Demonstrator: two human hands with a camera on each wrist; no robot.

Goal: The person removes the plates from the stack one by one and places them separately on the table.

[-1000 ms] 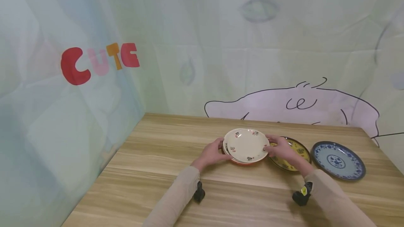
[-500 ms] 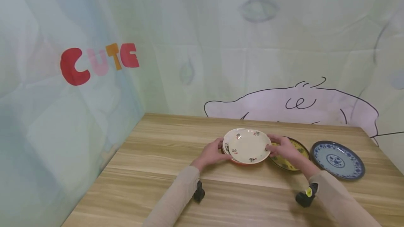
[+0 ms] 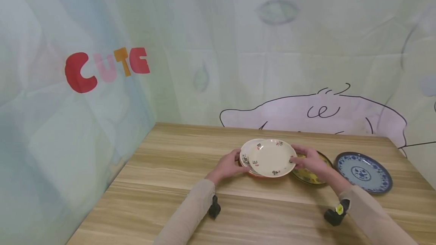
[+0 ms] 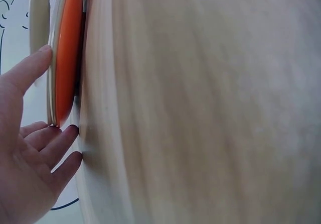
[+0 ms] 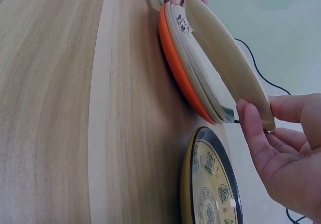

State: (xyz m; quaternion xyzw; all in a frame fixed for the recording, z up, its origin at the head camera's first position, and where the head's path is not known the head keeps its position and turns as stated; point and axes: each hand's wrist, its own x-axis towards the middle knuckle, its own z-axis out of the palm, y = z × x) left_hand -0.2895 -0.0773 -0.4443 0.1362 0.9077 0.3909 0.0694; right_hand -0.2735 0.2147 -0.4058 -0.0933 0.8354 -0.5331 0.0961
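Observation:
My right hand (image 3: 308, 160) pinches the right rim of a cream plate (image 3: 272, 158) with small dark and red motifs. The right wrist view shows this plate (image 5: 225, 53) tilted up, its right side raised from a stack of plates (image 5: 193, 78). Orange shows at the bottom of that stack, with pale plates above it. At the stack's left edge, my left hand (image 3: 227, 166) holds the rim, thumb at the near side and fingers at the far side. Most of the stack (image 3: 246, 153) is hidden under the cream plate in the head view.
Right of the stack lies a yellow plate (image 3: 308, 175) with a dark rim, partly behind my right hand. A blue-and-white patterned plate (image 3: 366, 173) lies farther right. All are on a wooden table (image 3: 170, 162) with a printed curtain (image 3: 190, 86) behind.
My right hand has drawn the cream plate rightward, so more of the plate beneath shows at the left. My left hand has stayed at the stack's edge.

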